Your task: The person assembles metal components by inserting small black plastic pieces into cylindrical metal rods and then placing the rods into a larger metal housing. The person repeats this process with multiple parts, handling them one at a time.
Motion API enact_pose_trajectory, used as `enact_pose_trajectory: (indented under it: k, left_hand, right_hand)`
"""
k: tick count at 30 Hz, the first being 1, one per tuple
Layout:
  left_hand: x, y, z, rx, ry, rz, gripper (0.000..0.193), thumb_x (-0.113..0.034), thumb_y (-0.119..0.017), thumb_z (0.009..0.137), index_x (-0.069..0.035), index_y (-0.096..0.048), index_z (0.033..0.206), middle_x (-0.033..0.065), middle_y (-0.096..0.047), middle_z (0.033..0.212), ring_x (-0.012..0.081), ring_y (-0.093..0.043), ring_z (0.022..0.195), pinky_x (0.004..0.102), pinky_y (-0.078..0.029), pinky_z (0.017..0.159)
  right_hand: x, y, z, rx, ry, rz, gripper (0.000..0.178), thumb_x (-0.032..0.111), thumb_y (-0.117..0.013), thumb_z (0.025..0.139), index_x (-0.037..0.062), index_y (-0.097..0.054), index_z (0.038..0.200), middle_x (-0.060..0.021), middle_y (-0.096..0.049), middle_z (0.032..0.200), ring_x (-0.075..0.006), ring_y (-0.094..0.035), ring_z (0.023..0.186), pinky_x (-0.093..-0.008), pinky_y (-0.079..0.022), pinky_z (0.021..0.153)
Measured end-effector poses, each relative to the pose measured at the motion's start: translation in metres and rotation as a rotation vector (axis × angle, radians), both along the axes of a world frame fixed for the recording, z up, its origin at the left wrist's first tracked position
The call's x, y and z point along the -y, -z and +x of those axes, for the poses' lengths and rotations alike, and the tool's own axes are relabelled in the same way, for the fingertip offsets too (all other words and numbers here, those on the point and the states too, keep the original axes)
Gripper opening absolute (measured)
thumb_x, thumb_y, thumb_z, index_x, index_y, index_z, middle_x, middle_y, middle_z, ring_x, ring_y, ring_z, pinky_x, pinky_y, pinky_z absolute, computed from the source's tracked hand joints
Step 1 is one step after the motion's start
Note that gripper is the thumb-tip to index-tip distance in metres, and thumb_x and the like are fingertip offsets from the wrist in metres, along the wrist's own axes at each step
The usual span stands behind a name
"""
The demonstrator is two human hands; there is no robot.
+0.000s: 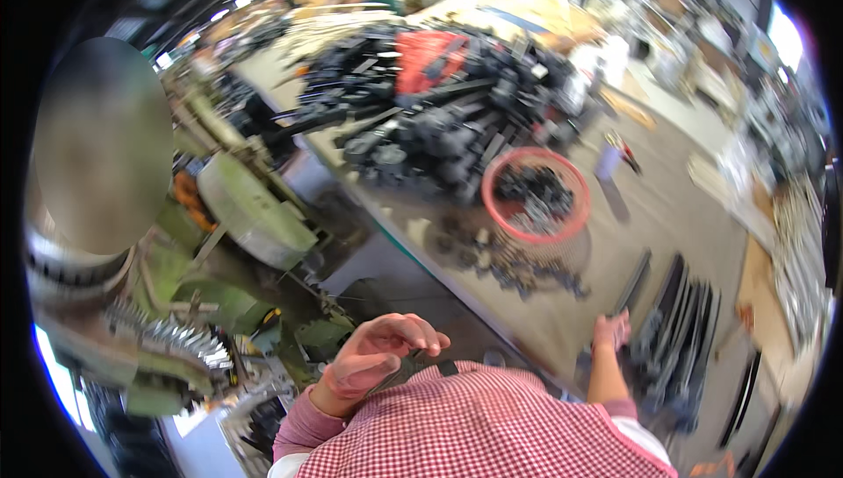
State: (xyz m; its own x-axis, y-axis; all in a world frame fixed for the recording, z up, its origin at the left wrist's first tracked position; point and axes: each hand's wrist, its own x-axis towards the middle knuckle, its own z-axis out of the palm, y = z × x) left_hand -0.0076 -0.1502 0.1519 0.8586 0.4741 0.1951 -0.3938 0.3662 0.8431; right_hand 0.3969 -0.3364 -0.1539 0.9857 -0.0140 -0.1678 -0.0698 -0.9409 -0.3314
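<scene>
My left hand (pixel 386 355) is raised in front of my red checked apron (pixel 457 425), over the gap beside the table. Its fingers curve loosely, the thumb stands apart, and nothing is in it. At the right, my right hand (pixel 612 330) reaches down to the table with its fingers closed around the near end of a long dark strip (pixel 634 281). That strip points away from me. Just right of it lies a bundle of similar long dark strips (pixel 674 337), side by side. Blur hides their finer shape.
A pink-rimmed basket (pixel 488 206) of small dark parts stands on the table (pixel 650 215). Small loose pieces (pixel 518 269) lie before it, and a large heap of black parts (pixel 421 131) behind. A purple cup-like container (pixel 608 162) is farther right. Green machinery (pixel 250 210) flanks the left.
</scene>
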Motion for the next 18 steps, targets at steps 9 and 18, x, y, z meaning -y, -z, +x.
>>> enact_pose_trajectory:
  k: [9,18]
  left_hand:
    - [0.057,0.086,-0.096,-0.158,-0.566,-0.266,0.034,-0.023,-0.064,0.096,0.001,-0.059,0.119,0.0089,-0.062,0.119,0.0173,-0.058,0.112,0.0313,-0.043,0.103]
    - [0.159,0.127,-0.121,0.113,-1.105,-0.457,0.020,-0.017,-0.058,0.100,-0.001,-0.063,0.112,0.0084,-0.062,0.118,0.0156,-0.059,0.108,0.0294,-0.045,0.102]
  right_hand:
    - [-0.047,-0.015,-0.018,0.477,-0.839,0.000,0.070,0.016,-0.069,0.075,0.0038,-0.043,0.139,-0.0217,-0.044,0.140,-0.0383,-0.041,0.131,-0.0501,-0.032,0.111]
    - [-0.203,-0.070,-0.176,-0.194,-2.080,0.391,0.013,0.010,-0.062,0.088,0.0034,-0.068,0.098,-0.0101,-0.063,0.084,-0.0245,-0.064,0.077,-0.0345,-0.052,0.069]
